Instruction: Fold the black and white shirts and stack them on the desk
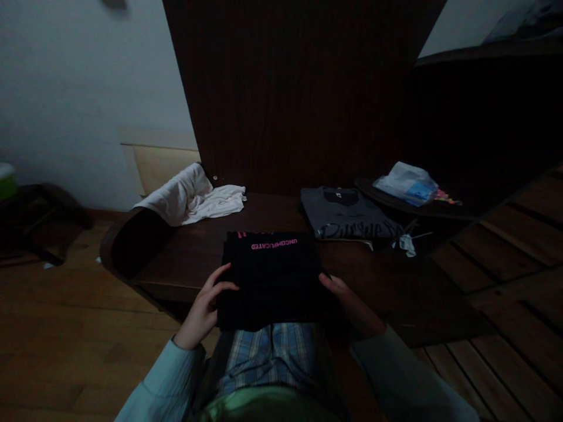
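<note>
A black folded garment, which looks like a T-shirt (272, 281), spans the space between my two hands. Pink lettering reading "UNCOMPLICATED" runs upside down near its far edge. On its left side my left hand (209, 305) grips the edge, with fingers on top. At the right edge my right hand (345, 296) holds it with the thumb on top; its other fingers are hidden underneath. Beyond the right hand, a grey folded T-shirt (347, 214) with dark script lies on the dark wooden bench (268, 208).
A white cloth (189, 196) drapes over the bench's curved left end. To the right, a plastic packet (409, 181) rests on a dark rounded shelf (457, 208), with a crumpled scrap (407, 245) below. A tall dark panel (299, 99) rises behind. Wooden slats (528, 328) lie at far right.
</note>
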{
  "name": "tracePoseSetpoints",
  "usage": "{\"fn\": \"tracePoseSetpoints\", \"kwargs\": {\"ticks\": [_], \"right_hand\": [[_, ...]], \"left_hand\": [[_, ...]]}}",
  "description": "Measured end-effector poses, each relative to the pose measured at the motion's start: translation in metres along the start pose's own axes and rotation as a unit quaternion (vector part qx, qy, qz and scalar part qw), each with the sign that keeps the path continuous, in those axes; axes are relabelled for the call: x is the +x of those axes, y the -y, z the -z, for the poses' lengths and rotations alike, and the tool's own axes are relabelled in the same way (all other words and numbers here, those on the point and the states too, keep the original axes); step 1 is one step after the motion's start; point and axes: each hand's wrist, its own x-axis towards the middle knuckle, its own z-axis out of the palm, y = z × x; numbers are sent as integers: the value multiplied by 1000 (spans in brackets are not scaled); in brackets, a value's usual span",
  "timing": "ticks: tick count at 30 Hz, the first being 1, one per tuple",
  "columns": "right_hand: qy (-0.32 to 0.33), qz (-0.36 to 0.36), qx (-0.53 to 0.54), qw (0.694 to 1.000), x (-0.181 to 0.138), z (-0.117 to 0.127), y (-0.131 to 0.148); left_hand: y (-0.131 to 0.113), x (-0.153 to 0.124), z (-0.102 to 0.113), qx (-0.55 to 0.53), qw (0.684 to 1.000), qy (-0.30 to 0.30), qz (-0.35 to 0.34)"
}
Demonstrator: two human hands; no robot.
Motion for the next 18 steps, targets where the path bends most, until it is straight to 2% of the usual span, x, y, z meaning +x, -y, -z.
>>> {"fn": "tracePoseSetpoints", "kwargs": {"ticks": [4,7,10,14,18], "right_hand": [[-13,-23,65,998,3,1,-7],[-53,-14,54,997,2,1,-8],[-52,-20,40,998,0,2,-6],[-88,-25,34,995,4,4,-6],[-77,23,-6,997,10,3,-11]], "left_hand": [[-1,1,8,-31,999,10,14],[0,0,9,-72,997,-1,35],[2,-2,9,-99,994,-9,45],[2,-2,9,-88,996,9,31],[0,-2,11,-51,998,45,12]]}}
